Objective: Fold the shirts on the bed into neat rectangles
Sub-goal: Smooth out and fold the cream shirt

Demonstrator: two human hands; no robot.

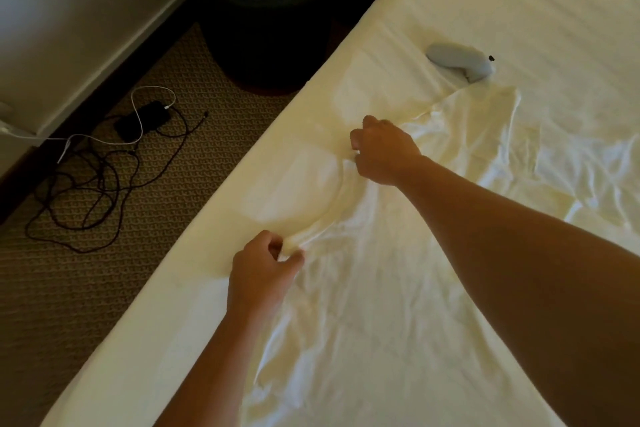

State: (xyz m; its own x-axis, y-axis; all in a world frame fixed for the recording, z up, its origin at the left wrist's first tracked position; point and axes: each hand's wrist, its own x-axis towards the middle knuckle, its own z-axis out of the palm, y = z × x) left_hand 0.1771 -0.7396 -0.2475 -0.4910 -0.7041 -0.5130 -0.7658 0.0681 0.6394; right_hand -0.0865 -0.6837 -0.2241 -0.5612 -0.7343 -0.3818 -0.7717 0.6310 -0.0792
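Both hands pinch the white shirt (381, 288) at its left edge, left hand (265, 269) near, right hand (384, 151) farther. Thin, limp cloth: hold corners or seams, pull taut.

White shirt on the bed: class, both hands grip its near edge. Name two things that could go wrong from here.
1. The shirt lies beside the bed's edge; a pull by the left hand and right hand may slide it off.
2. Its creases may get folded in.
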